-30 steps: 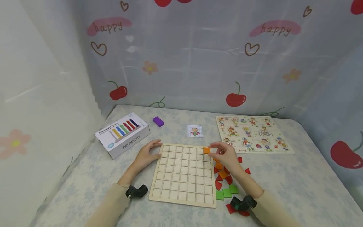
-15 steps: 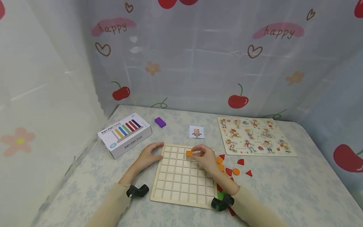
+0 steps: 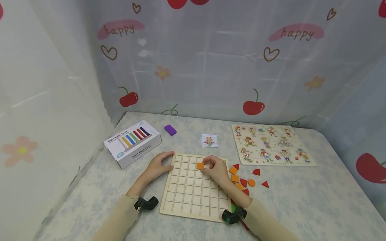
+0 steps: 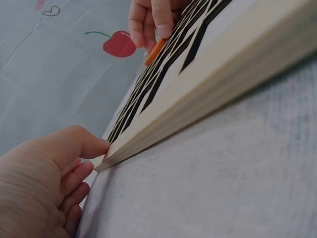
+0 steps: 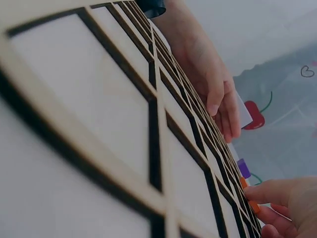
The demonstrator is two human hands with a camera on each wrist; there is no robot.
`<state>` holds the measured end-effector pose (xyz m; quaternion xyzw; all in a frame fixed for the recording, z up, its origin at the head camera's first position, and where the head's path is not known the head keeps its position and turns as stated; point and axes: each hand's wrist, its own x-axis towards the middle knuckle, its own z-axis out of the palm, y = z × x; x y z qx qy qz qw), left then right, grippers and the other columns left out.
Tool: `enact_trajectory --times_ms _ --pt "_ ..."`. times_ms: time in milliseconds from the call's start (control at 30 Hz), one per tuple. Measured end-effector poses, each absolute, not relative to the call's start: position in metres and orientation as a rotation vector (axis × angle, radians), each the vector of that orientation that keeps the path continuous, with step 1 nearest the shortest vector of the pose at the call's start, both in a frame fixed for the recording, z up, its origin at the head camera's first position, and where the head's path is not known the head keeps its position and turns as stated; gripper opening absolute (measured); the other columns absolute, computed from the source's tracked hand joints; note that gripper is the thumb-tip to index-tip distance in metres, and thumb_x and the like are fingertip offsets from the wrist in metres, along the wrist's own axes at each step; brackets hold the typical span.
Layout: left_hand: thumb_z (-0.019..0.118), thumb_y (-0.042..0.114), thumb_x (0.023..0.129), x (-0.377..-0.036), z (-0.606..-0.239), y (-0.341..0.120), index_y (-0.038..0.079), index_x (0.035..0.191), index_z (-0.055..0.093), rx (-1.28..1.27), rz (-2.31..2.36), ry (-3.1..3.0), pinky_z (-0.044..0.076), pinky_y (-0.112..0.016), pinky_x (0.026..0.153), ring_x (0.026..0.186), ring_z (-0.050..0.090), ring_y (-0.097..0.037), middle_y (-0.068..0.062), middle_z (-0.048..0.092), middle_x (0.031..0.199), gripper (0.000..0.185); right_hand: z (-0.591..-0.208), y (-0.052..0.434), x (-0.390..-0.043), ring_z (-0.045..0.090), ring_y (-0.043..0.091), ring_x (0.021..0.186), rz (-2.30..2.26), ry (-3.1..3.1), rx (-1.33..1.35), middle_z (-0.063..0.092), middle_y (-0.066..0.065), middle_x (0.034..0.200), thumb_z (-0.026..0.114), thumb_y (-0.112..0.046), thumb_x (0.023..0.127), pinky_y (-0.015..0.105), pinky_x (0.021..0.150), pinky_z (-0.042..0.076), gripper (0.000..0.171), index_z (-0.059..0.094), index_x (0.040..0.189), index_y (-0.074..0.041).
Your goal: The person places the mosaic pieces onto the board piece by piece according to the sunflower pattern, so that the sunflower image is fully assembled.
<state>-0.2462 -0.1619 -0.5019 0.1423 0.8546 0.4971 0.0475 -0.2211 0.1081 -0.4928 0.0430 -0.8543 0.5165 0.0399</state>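
Observation:
A square orange tile [image 3: 200, 165] is pinched between the thumb and fingers of my right hand [image 3: 216, 170]. It sits right at a cell in the upper part of the pale wooden grid board [image 3: 184, 189]; the right wrist view shows the tile [image 5: 253, 206] close against the board surface. My left hand [image 3: 156, 166] rests at the board's upper left edge. In the left wrist view, the thumb [image 4: 91, 144] touches the rim near the corner, while the other fingers lie loosely bent beside it.
Red, orange and green pieces [image 3: 235, 178] lie right of the board, partly under the right forearm. Behind it are a small pattern card [image 3: 209, 140] and a purple block [image 3: 170, 130]. A white box [image 3: 132, 143] stands left, a picture puzzle board [image 3: 272, 145] lies right.
My right hand has carried the orange tile leftward from the board's upper right corner, then slightly down toward a cell near the middle. My left hand stays at the board's edge.

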Motion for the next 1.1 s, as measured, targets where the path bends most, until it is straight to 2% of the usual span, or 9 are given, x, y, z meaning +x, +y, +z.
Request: enact_trajectory --times_ms 100,700,900,1100 --pt "0.071 0.013 0.083 -0.247 -0.502 -0.162 0.009 0.138 0.050 0.437 1.522 2.603 0.026 -0.046 0.119 0.140 0.037 -0.029 -0.010 0.050 0.142 0.059 -0.494 0.109 -0.221 0.044 0.012 0.057 1.570 -2.629 0.150 0.063 0.005 0.074 0.082 -0.008 0.070 0.020 0.052 0.038 0.026 0.071 0.094 -0.011" --pt "0.073 0.016 0.082 -0.250 -0.506 -0.164 0.014 0.137 0.051 0.451 1.536 2.597 0.027 -0.046 0.118 0.139 0.038 -0.027 -0.006 0.052 0.140 0.059 -0.492 0.109 -0.218 0.048 0.009 0.063 1.623 -2.619 0.206 0.070 0.007 0.089 0.078 -0.004 0.074 0.017 0.057 0.041 0.025 0.073 0.097 -0.011" --pt "0.071 0.012 0.083 -0.250 -0.508 -0.163 0.008 0.138 0.049 0.452 1.530 2.609 0.025 -0.048 0.118 0.140 0.036 -0.030 -0.011 0.050 0.142 0.060 -0.486 0.110 -0.218 0.050 0.012 0.066 1.718 -2.574 0.148 0.070 0.009 0.092 0.073 -0.005 0.080 0.018 0.057 0.042 0.017 0.073 0.097 -0.007" --pt "0.069 0.005 0.084 -0.248 -0.507 -0.160 0.000 0.138 0.046 0.475 1.535 2.614 0.024 -0.051 0.118 0.139 0.035 -0.036 -0.018 0.048 0.142 0.060 -0.471 0.122 -0.221 0.056 0.011 0.075 1.758 -2.540 0.132 0.070 0.013 0.098 0.070 -0.005 0.083 0.019 0.067 0.047 0.015 0.070 0.098 -0.003"
